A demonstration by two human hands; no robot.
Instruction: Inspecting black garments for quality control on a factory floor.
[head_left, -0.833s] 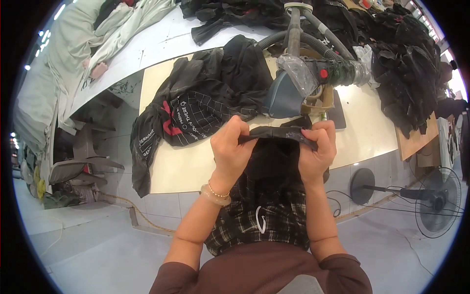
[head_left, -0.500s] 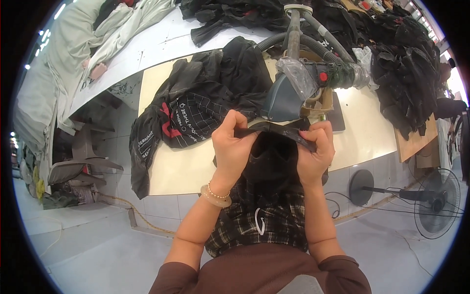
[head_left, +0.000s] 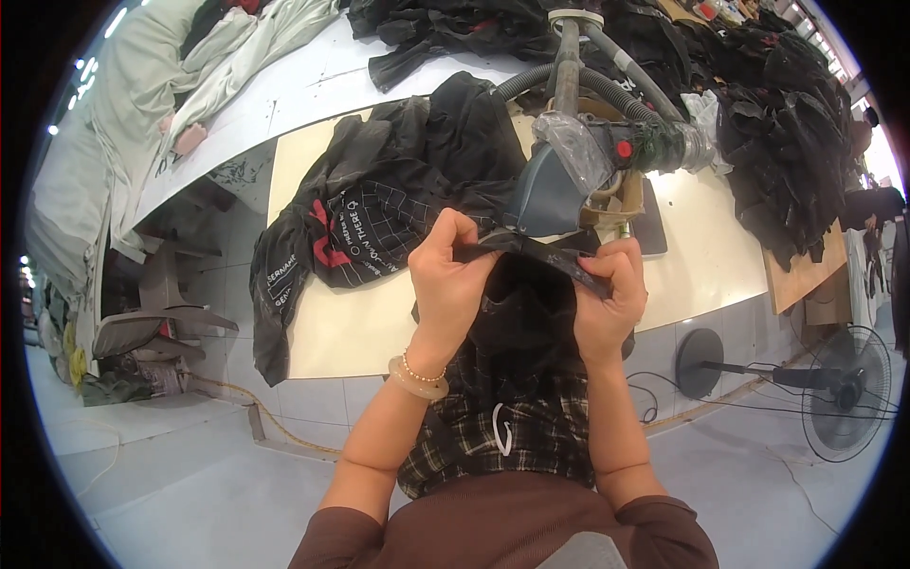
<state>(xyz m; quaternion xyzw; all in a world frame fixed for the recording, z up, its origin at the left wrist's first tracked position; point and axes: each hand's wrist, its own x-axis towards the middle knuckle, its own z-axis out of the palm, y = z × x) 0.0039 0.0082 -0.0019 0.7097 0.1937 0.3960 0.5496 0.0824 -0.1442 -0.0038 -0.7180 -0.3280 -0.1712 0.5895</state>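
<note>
Hands have lifted a dark cloth strip [head_left: 531,254] closer to the grey machine head [head_left: 548,194] than moments earlier, so feeding looks near. Left hand [head_left: 453,284] pinches the strip's left end, right hand [head_left: 611,308] pinches its right end; the strip spans between them above the desk [head_left: 351,332].

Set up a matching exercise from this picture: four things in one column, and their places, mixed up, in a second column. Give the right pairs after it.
Things
1. black strap
2. bracelets
3. fan
4. pile of dark garments

Places
A. on the floor, to the right
B. on the left wrist
C. pinched between left hand and right hand
D. lying on the pale table, to the left

Pairs: 1-C, 2-B, 3-A, 4-D
</note>
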